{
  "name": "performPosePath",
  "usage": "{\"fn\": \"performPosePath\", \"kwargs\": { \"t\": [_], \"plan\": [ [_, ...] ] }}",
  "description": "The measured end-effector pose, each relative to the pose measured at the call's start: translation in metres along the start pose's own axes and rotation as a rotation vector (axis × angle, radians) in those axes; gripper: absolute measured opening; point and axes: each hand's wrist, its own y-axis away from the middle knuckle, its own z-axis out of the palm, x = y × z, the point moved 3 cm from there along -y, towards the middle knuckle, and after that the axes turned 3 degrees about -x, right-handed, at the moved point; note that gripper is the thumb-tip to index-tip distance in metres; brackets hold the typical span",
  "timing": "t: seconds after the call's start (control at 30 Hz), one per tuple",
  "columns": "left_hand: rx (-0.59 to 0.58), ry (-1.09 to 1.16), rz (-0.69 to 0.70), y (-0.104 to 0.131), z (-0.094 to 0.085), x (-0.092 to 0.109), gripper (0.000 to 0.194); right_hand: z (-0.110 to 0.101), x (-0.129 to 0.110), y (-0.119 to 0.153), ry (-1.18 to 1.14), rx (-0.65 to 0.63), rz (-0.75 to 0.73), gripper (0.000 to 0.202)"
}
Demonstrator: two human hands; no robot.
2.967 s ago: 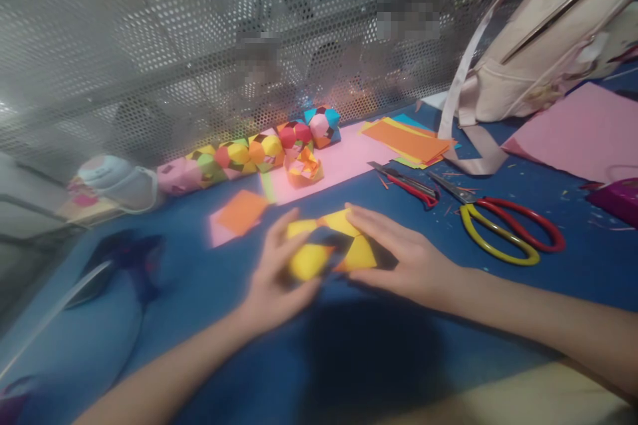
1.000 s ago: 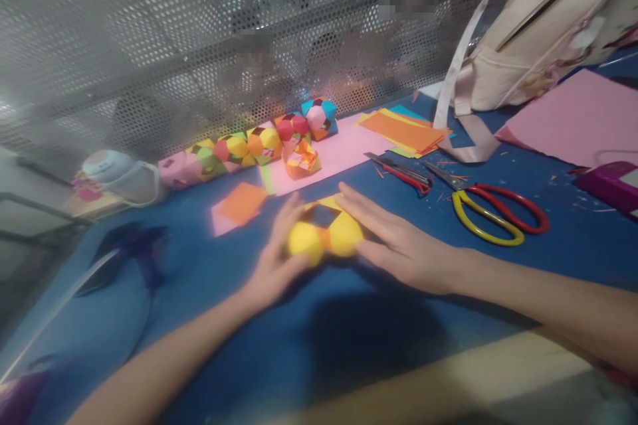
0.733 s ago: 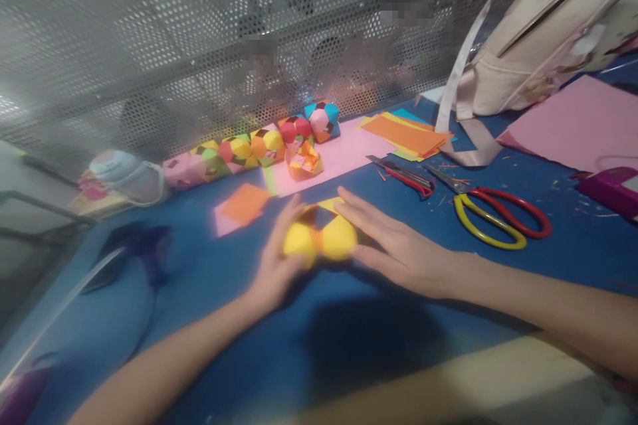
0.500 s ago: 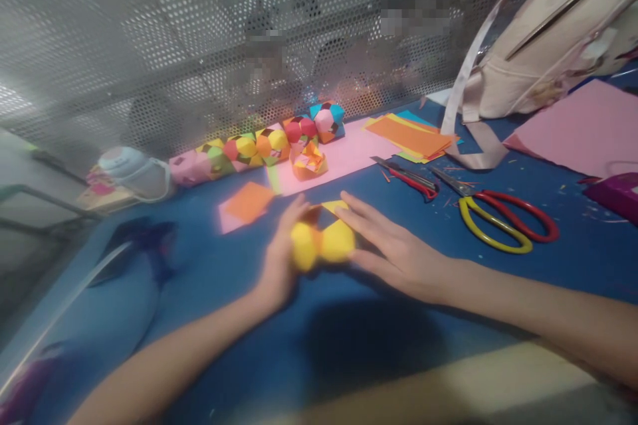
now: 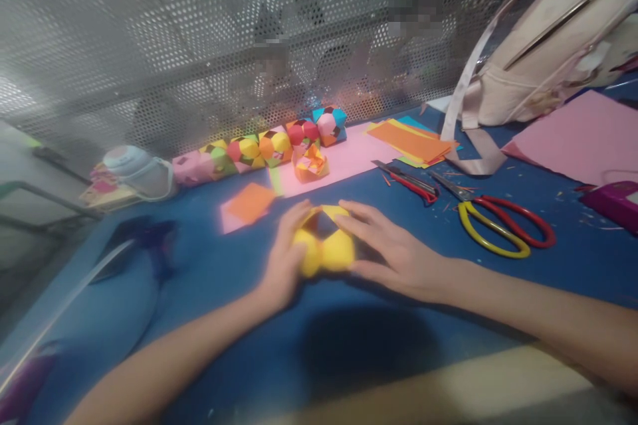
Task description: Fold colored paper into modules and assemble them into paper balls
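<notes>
A yellow folded-paper ball [image 5: 339, 251] with dark openings is held between both hands over the blue table [image 5: 239, 352]. My left hand [image 5: 285, 252] grips its left side, with the thumb across the front. On the right side, the fingers of my right hand [image 5: 393, 249] press against the paper. Behind the ball, an orange paper square [image 5: 252, 204] lies on a pink one [image 5: 229, 218]. A small open orange paper shape [image 5: 310, 165] sits beyond it, in front of a row of multicoloured paper balls [image 5: 275, 145].
Scissors with red and yellow handles [image 5: 491, 226] and a red cutter [image 5: 411, 184] lie to the right. Behind them are orange paper strips [image 5: 411, 139] and a pale bag [image 5: 528, 66]. A bottle [image 5: 139, 171] stands at the back left, before a perforated metal screen [image 5: 199, 60].
The left thumb has moved onto the front of the yellow ball, and the ball is turned slightly. The camera view has shifted a little.
</notes>
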Motion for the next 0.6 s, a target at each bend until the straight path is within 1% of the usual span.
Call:
{"fn": "performPosePath", "kwargs": {
  "t": [0.07, 0.13, 0.27, 0.47, 0.6],
  "plan": [
    [-0.008, -0.016, 0.032, 0.0009, -0.0002, 0.0009, 0.043, -0.0009, 0.0003, -0.0008, -0.016, 0.026, -0.024, 0.065],
    [-0.015, -0.019, 0.058, 0.0018, -0.0003, 0.0015, 0.043, -0.0013, 0.0004, -0.0016, -0.019, 0.041, -0.049, 0.069],
    [-0.037, -0.017, 0.102, 0.0030, -0.0003, 0.0030, 0.043, -0.0009, 0.0000, -0.0018, -0.007, 0.053, -0.092, 0.068],
    [-0.072, -0.042, 0.151, 0.0043, -0.0004, 0.0045, 0.044, 0.0014, -0.0009, 0.0000, -0.027, 0.018, -0.151, 0.069],
    [-0.086, -0.082, 0.131, 0.0045, -0.0001, 0.0041, 0.045, 0.0019, -0.0001, 0.0003, -0.026, 0.003, -0.162, 0.070]
  ]
}}
